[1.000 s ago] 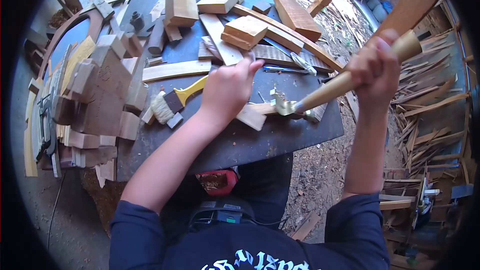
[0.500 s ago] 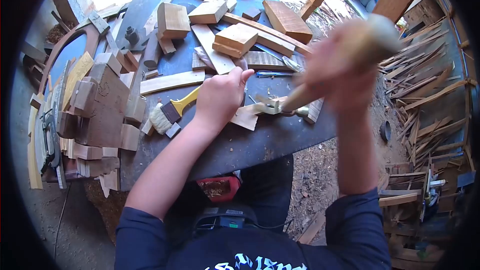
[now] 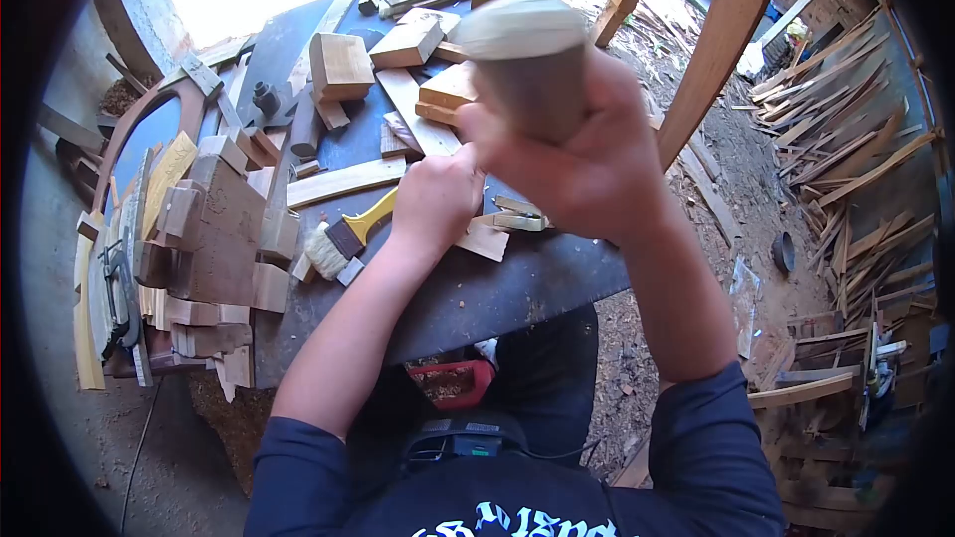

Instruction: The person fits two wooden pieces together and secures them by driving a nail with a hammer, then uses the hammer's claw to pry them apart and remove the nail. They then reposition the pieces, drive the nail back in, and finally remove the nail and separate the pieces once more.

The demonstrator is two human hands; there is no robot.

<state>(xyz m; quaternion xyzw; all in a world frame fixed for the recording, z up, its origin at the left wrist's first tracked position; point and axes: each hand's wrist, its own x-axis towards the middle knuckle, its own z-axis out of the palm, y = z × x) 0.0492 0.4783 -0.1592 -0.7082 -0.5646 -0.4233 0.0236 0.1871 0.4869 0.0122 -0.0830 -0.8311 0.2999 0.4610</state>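
Observation:
My right hand (image 3: 609,154) is raised over the bench and wrapped around a thick, round wooden mallet (image 3: 532,70). The mallet's pale, blurred end points up toward me. Below and to its left, my left hand (image 3: 435,201) is closed in a fist low over the bench; what it grips is hidden. A thin pale wood piece (image 3: 485,242) lies just right of that fist, beside a small narrow pale part (image 3: 522,217). Left of the fist rests a brush with a yellow handle (image 3: 373,216) and light bristles (image 3: 323,251).
The dark bench (image 3: 448,293) carries several wood blocks (image 3: 340,67) and strips (image 3: 348,182). Clamped wood (image 3: 214,229) stands at its left edge. A wooden post (image 3: 721,50) rises at the right, before piled offcuts (image 3: 846,179). A red container (image 3: 468,388) sits below the bench edge.
My right hand has swung left with the mallet, from the right side to above the bench's middle. My left hand stays closed in nearly the same place. The view has shifted slightly.

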